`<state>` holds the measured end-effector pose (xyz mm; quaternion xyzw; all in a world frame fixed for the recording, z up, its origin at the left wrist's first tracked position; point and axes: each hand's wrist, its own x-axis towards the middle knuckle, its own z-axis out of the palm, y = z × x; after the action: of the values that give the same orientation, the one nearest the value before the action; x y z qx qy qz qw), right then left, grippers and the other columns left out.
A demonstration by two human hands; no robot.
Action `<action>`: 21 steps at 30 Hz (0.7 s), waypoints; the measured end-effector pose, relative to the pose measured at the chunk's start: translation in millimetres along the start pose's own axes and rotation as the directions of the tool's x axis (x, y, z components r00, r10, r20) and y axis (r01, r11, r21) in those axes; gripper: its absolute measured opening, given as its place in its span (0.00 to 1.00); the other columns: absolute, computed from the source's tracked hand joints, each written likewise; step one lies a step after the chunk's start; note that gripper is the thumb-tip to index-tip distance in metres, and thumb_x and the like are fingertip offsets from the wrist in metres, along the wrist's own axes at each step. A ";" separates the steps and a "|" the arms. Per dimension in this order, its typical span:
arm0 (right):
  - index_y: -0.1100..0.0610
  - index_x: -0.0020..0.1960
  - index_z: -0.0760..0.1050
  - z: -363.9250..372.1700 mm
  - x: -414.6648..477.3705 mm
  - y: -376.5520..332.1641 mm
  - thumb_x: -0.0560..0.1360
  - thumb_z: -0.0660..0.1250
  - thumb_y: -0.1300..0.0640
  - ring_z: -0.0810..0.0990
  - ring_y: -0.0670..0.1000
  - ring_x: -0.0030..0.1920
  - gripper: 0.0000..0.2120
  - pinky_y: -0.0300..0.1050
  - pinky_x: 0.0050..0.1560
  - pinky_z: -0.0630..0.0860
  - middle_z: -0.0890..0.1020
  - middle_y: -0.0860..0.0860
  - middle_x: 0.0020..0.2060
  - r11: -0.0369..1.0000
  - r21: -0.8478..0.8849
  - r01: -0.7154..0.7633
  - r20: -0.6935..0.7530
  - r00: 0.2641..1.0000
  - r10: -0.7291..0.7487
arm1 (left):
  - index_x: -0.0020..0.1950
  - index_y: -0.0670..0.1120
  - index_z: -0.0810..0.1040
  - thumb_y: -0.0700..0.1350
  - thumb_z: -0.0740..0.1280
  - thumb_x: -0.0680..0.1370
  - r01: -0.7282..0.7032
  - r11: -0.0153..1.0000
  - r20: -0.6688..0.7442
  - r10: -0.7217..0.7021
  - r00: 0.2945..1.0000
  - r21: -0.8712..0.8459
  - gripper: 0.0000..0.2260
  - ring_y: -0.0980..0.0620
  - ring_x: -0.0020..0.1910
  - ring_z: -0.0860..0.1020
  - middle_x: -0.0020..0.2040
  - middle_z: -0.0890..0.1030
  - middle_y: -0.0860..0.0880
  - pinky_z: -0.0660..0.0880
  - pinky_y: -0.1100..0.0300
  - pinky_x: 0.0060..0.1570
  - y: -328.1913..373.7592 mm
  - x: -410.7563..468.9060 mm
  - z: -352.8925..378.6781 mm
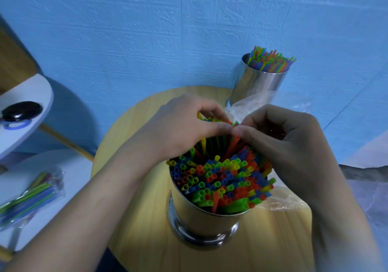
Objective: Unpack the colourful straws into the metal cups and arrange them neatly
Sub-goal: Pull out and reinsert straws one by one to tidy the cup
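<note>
Facing blue wall (147,30), round wooden table (147,240)

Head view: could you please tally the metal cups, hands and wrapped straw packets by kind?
Metal cups: 2, near cup and far cup
Hands: 2, left hand and right hand, both gripping straws
Wrapped straw packet: 1, on the white shelf
Total: 5
</note>
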<state>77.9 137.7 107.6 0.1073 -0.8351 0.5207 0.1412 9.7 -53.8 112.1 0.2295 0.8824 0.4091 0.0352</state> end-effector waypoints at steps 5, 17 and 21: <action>0.47 0.39 0.81 -0.8 -1.5 -0.9 0.69 0.73 0.43 0.80 0.49 0.34 0.08 0.44 0.33 0.76 0.83 0.50 0.33 1.000 -0.019 0.007 0.013 1.000 -0.007 | 0.46 0.59 0.86 0.53 0.75 0.75 -0.028 0.998 0.008 0.029 1.000 -0.064 0.01 0.72 0.42 0.78 0.37 0.81 0.69 0.68 0.78 0.40 -3.6 -0.6 0.7; 0.44 0.47 0.84 1.4 -2.3 -1.1 0.78 0.65 0.40 0.84 0.52 0.43 0.12 0.58 0.41 0.79 0.85 0.47 0.40 0.995 -0.067 0.072 0.043 0.997 -0.070 | 0.47 0.51 0.85 0.49 0.73 0.78 -0.128 0.970 -0.115 0.106 0.988 -0.208 0.03 0.62 0.47 0.82 0.43 0.85 0.60 0.74 0.66 0.51 -1.6 -7.4 1.7; 0.43 0.48 0.84 3.0 0.4 0.4 0.78 0.67 0.45 0.82 0.51 0.42 0.07 0.55 0.42 0.79 0.84 0.45 0.40 0.995 -0.085 0.059 0.010 0.998 -0.059 | 0.48 0.47 0.85 0.45 0.73 0.79 -0.170 0.948 -0.147 0.135 0.980 -0.269 0.02 0.57 0.47 0.84 0.45 0.87 0.53 0.80 0.54 0.54 -0.4 -10.0 0.0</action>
<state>77.1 135.1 106.1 0.1279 -0.8536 0.4798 0.1576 18.5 -58.4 110.6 0.2634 0.7957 0.5450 -0.0205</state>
